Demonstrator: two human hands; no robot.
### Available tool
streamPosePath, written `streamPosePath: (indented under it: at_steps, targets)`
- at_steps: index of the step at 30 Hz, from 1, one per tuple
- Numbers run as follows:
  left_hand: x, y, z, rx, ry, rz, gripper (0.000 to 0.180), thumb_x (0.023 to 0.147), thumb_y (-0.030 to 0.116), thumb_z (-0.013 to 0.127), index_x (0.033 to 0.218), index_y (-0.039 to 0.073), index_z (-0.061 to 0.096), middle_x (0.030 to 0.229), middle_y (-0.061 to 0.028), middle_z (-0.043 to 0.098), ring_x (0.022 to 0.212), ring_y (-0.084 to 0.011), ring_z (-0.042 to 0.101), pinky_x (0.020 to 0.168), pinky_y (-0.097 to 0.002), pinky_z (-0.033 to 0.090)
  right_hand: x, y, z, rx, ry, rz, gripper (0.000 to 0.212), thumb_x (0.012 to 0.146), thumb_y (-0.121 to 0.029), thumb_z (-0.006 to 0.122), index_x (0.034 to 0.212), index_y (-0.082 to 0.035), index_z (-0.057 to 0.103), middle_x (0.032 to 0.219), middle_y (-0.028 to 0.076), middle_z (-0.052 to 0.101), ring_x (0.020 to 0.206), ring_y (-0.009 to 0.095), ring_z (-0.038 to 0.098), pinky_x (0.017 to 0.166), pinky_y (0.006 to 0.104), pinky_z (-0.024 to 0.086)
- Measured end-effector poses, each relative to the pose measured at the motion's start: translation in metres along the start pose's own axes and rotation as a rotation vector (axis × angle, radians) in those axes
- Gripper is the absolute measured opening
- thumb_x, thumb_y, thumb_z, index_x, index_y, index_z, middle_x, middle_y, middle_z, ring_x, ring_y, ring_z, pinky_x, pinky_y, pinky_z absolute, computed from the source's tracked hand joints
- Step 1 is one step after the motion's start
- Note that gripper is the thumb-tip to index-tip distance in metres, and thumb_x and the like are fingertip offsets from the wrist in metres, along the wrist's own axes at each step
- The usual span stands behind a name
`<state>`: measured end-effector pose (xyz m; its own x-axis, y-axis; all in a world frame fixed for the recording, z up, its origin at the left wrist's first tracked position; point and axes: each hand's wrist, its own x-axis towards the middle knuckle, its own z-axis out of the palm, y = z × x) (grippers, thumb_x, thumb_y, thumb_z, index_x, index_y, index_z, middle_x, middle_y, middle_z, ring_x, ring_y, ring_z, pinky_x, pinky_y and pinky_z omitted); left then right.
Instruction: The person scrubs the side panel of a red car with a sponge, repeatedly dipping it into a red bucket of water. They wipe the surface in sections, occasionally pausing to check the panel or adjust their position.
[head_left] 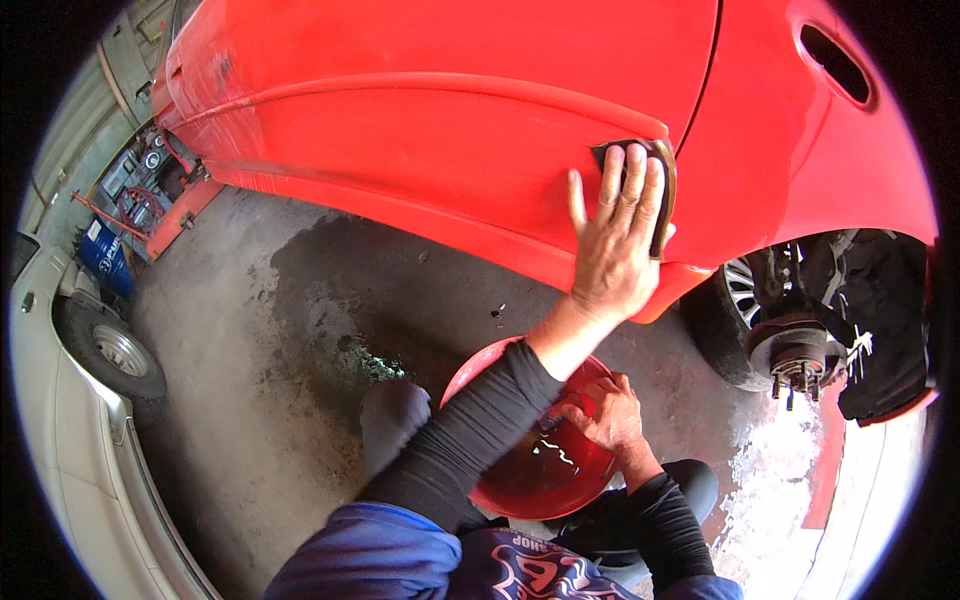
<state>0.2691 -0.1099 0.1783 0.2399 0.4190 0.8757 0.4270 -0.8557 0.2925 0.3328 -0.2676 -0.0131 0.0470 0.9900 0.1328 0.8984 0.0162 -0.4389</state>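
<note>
My left hand point(622, 235) is pressed against the lower door of a red car point(450, 140), its fingers stretched upward. Under the fingers it holds a dark brown sheet of sandpaper point(664, 200), which curls out along the thumb side close to the door's rear edge. Between my knees stands a red basin point(490, 490) with water inside. Over its right side is my right hand point(608, 418), fingers curled. Something small and partly hidden may be in them; I cannot make it out.
A bare wheel hub point(798, 360) shows in the car's wheel arch at the right, with a tyre point(715, 335) beside it. A pale vehicle point(85, 430) stands at the left. Beyond it are a blue drum point(105, 255) and a red jack point(185, 215). The concrete floor point(220, 330) has wet patches.
</note>
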Motion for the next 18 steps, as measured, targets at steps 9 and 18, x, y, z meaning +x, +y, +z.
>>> streamPosePath:
  at_steps: [9, 18]
  targets:
    - [-0.001, -0.255, -0.105, 0.267, 0.298, -0.410, 0.055, 0.108, 0.035, 0.038, 0.154, 0.004, 0.038, 0.162, -0.0166, 0.034, 0.153, -0.0316, 0.026, 0.120, -0.0588, 0.014, 0.000, 0.002, 0.004, -0.051, -0.074, 0.032, 0.044, 0.082, -0.059, 0.067, 0.092, -0.018, 0.077, 0.115, 0.011, 0.067, 0.118, 0.035, 0.053, 0.096, 0.0539, 0.047]
    - [0.020, -0.058, -0.030, 0.087, 0.047, 0.443, 0.059, 0.093, 0.014, 0.059, 0.150, 0.007, 0.047, 0.159, -0.0131, 0.040, 0.152, -0.0304, 0.031, 0.119, -0.0616, 0.018, 0.001, -0.006, -0.005, -0.057, -0.007, 0.014, 0.037, 0.083, -0.050, 0.069, 0.104, -0.021, 0.077, 0.111, 0.010, 0.069, 0.113, 0.035, 0.055, 0.097, 0.0483, 0.048]
